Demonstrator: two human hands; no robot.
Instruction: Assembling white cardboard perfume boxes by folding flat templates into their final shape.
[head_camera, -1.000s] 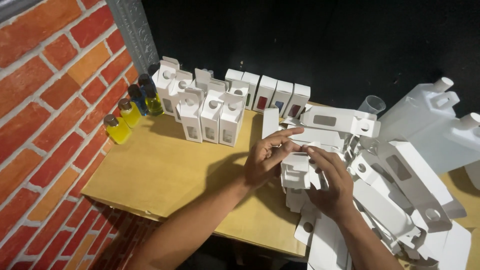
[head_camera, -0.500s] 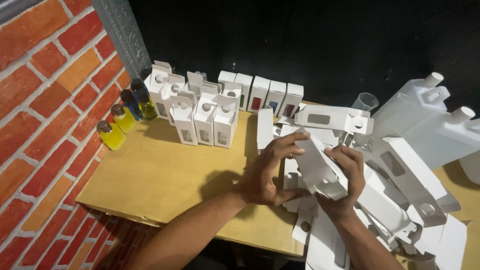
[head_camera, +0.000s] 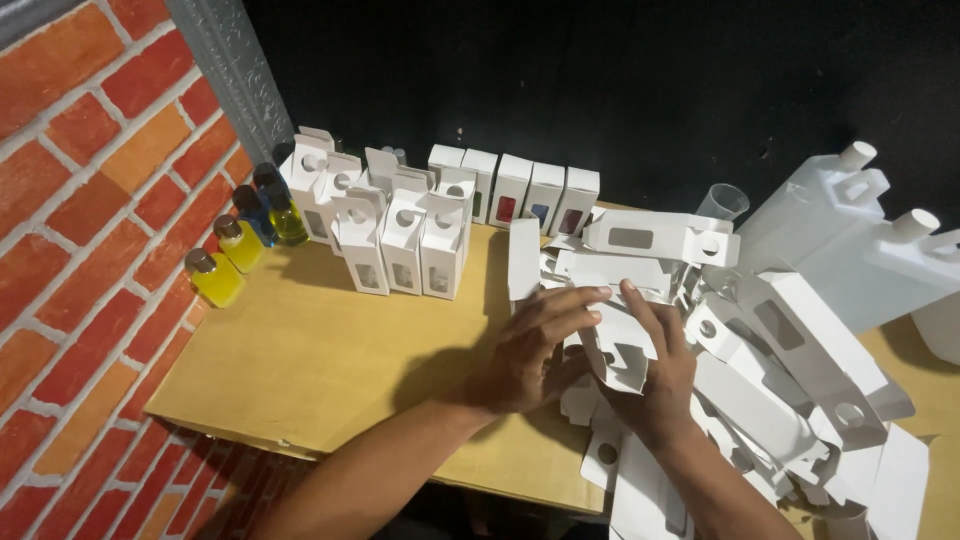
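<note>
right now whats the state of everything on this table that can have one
left hand: gripping a flat box blank
right hand: gripping the same blank
flat box blank: unfolded, held over the pile
pile of blanks: flat, loosely heaped
assembled boxes: upright, top flaps open
back row of boxes: upright, closed
small bottles: upright, capped, holding yellow or blue liquid
white jugs: tilted, capped
</note>
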